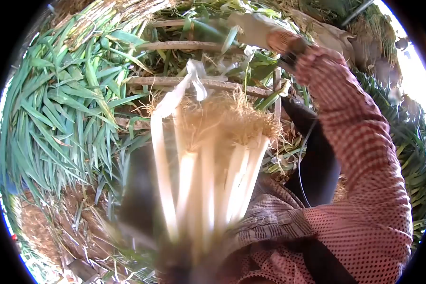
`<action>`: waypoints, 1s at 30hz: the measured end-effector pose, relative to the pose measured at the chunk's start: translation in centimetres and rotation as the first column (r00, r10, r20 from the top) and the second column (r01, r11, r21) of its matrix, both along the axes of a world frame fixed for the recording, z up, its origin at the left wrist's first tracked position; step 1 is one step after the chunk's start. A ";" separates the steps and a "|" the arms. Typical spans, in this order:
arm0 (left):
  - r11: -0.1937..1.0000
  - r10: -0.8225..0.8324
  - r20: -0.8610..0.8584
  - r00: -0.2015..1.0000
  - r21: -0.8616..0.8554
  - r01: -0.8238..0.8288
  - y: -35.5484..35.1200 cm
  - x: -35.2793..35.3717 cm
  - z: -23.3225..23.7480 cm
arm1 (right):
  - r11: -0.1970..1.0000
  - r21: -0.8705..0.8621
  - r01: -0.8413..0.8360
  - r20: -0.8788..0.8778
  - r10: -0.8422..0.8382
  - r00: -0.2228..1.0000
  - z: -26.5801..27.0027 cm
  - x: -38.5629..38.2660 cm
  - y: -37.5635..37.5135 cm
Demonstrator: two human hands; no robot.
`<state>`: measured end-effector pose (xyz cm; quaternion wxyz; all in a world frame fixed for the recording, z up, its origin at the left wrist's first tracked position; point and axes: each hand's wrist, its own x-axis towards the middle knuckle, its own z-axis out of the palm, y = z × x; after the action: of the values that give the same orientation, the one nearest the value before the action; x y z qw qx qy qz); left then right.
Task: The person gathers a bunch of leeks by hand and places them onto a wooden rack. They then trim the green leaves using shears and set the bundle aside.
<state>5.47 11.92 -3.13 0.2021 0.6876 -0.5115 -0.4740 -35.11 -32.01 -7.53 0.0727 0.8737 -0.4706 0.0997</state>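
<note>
A bundle of leeks or large green onions (208,189) stands upright close to the camera, white stems below and a mass of tan roots (213,118) on top. From its left stem a limp white strip (175,97) hangs over. The bundle's lower end is a dark blur, and I cannot make out my left hand there. My right hand (255,31), in a pale glove, is stretched out at the top, over loose green leaves and apart from the bundle. Motion smears its fingers, so their grip does not show.
A large heap of green leaves (71,99) lies on the left. Curved bars (189,46) cross behind the bundle, with leaf scraps around them. A dark boot or trouser leg (317,161) is right of the bundle. Brown litter (47,227) covers the ground at lower left.
</note>
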 end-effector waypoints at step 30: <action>0.996 0.040 -0.292 0.956 0.084 -0.016 1.3 -0.4 -0.1 | 0.429 0.895 -0.118 0.205 -0.163 0.965 2.8 3.6 26.9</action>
<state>5.02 13.19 -3.26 0.2544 0.6247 -0.4464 -0.5880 -31.47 -5.07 -4.75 -0.4664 0.7490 -0.4675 -0.0542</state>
